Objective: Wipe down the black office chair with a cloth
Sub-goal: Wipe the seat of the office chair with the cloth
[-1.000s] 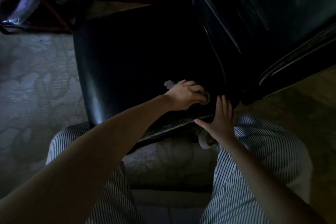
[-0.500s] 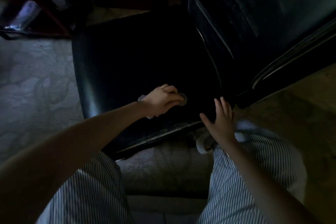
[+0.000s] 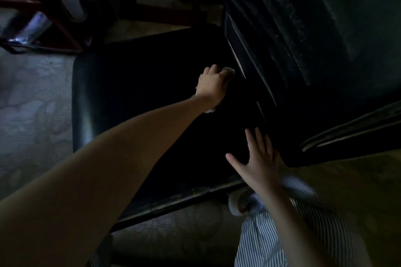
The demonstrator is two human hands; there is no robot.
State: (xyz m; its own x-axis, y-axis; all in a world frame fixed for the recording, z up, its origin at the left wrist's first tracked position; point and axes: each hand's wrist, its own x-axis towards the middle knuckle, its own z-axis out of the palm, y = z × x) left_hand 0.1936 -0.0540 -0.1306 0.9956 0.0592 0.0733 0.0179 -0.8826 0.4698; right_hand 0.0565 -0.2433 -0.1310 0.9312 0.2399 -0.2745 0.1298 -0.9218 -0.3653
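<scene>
The black office chair fills the middle of the dim head view, its glossy seat (image 3: 121, 102) facing me and its backrest (image 3: 282, 28) rising at the right. My left hand (image 3: 213, 85) grips a pale cloth (image 3: 230, 70) and presses it on the seat close to where the seat meets the backrest. Only small bits of the cloth show past the fingers and under the wrist. My right hand (image 3: 259, 160) lies flat, fingers spread, on the seat's near right corner.
A patterned grey carpet (image 3: 32, 115) lies to the left of the chair. Dark red wooden furniture legs (image 3: 65, 28) and a shiny object (image 3: 32, 28) stand at the back left. My striped trousers (image 3: 293, 223) show at the bottom, beside yellowish floor (image 3: 358, 191).
My left hand with the cloth has slid across the seat from the near edge toward the backrest. My right hand stayed near the seat's front corner and spread flat.
</scene>
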